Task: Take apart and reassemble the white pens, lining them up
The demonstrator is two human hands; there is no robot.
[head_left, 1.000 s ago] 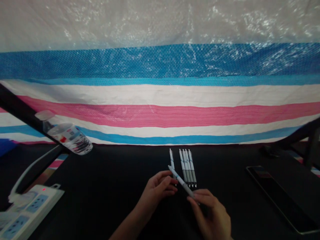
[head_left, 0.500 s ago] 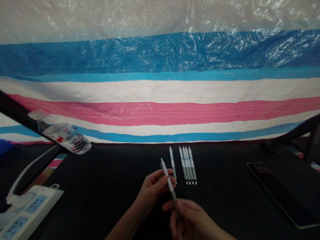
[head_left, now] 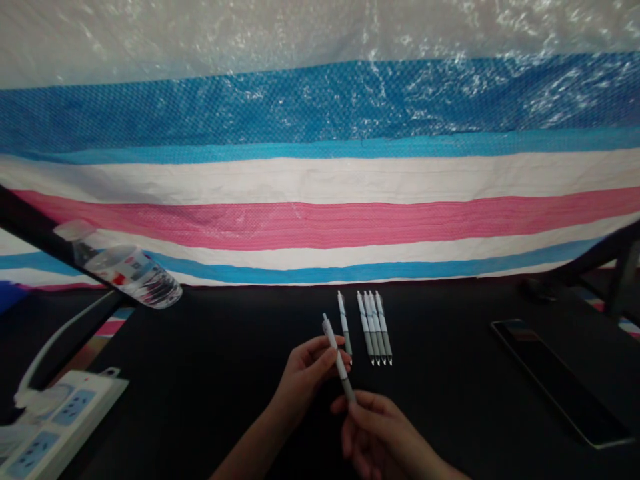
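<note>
A white and grey pen (head_left: 331, 337) is held tilted above the table between both hands. My left hand (head_left: 306, 372) is closed, pinching its white middle between thumb and fingers. Lower down, the grey grip end sits between the thumb and fingers of my right hand (head_left: 374, 427), which hides the tip. Just beyond my left fingers a single matching pen (head_left: 343, 317) lies on the table, partly covered by them. To its right, several more such pens (head_left: 375, 330) lie side by side in a row, tips toward me.
On the black table (head_left: 210, 360) a dark phone (head_left: 560, 380) lies at the right. A power strip (head_left: 65, 417) with a plugged-in white cable stands at the left, and a water bottle (head_left: 135, 273) leans behind it. A striped plastic sheet (head_left: 320, 227) hangs across the back.
My right hand has moved up slightly along the pen, and its fingers have shifted on the grip end. My left hand keeps its hold. The lying pens have stayed put.
</note>
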